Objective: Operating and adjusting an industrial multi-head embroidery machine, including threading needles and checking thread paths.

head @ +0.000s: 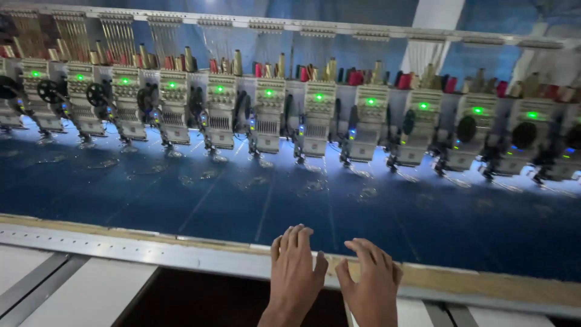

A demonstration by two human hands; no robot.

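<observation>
My left hand (295,271) lies flat, fingers together, on the metal frame rail (151,249) at the near edge of a wide dark blue fabric (254,200). My right hand (372,280) rests beside it on the same rail, fingers slightly curled and spread. Neither hand holds anything. The fabric is stretched under a long row of embroidery machine heads (268,115), each showing a green light. Faint stitched motifs (315,184) show on the cloth below the heads.
Thread cones (354,77) in red, tan and other colours stand along the top of the machine. A tan strip (484,284) edges the frame at the right. White table panels (91,297) and a dark gap (206,303) lie below the rail.
</observation>
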